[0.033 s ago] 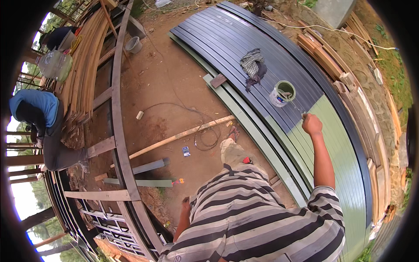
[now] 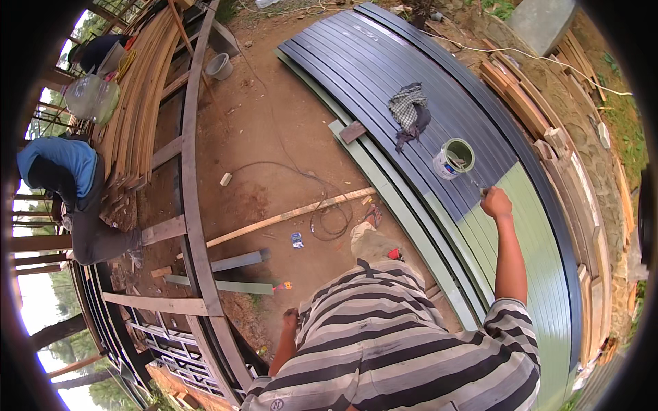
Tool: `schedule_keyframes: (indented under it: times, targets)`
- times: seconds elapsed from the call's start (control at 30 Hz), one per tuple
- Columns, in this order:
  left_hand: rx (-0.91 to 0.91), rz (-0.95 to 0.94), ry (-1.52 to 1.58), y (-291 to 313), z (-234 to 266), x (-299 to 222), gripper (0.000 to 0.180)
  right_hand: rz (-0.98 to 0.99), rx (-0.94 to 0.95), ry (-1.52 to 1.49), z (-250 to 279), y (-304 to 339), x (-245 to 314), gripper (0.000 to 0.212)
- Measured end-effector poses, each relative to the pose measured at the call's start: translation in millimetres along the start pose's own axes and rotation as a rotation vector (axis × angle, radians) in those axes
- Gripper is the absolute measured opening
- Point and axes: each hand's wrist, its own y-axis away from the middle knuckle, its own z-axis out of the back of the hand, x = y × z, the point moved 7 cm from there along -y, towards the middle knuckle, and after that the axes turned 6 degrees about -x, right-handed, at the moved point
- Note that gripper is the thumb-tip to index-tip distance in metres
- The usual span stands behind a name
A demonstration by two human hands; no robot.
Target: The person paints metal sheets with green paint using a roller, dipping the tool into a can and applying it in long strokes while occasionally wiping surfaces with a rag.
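My right hand point(image 2: 497, 203) is closed round the handle of a paint roller point(image 2: 483, 192), whose thin metal rod points toward a paint can; the roller's head does not show clearly. The open white can point(image 2: 447, 164), smeared green inside, stands on a stack of dark blue-grey boards point(image 2: 384, 65). Something pale lies in its mouth. Below my right hand, green paint point(image 2: 507, 233) covers the near part of the boards. My left hand point(image 2: 290, 318) hangs low beside my left hip, near my striped shirt; its fingers are too shaded to make out.
A checked cloth point(image 2: 409, 113) and small wood block point(image 2: 353, 131) lie on the boards. Timber point(image 2: 521, 96) is stacked along the right. A wooden strip point(image 2: 288, 216) and cable point(image 2: 332, 229) cross the dirt floor. Behind a frame rail point(image 2: 190, 137), a person in blue point(image 2: 65, 168) bends at left.
The whole view has shifted slightly, so things sit a little further right and lower. My right hand stays in nearly the same place beside the can, still gripping the paint roller.
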Motion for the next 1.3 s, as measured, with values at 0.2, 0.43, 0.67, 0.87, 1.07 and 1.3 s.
schedule_keyframes:
  times: [0.2,0.43,0.67,0.87,1.07,1.3]
  targets:
    - [-0.109,0.071,0.041,-39.6,-7.4,-169.8,0.041,-0.25,0.491,-0.174,-19.2,-86.1,17.1,0.029]
    - [-0.144,-0.414,-0.325,-93.5,-39.8,-351.9,0.035,-0.187,0.134,-0.263,-51.2,-107.0,6.5,0.033]
    - [0.004,-0.267,-0.335,-207.3,-75.9,-441.3,0.034,-0.258,0.106,-0.291,-36.9,-120.9,70.1,0.039]
    - [0.371,-0.534,-0.711,-314.7,-229.9,-590.2,0.039,-0.288,0.076,-0.251,-23.3,-191.3,119.6,0.038]
    - [0.595,-0.747,-0.89,-466.9,-455.4,-683.9,0.045,-0.215,0.14,-0.239,-9.3,-266.2,178.4,0.038]
    - [0.431,-0.921,-0.934,-528.1,-655.5,-830.4,0.022,-0.235,0.294,-0.244,-8.2,-363.6,257.9,0.041]
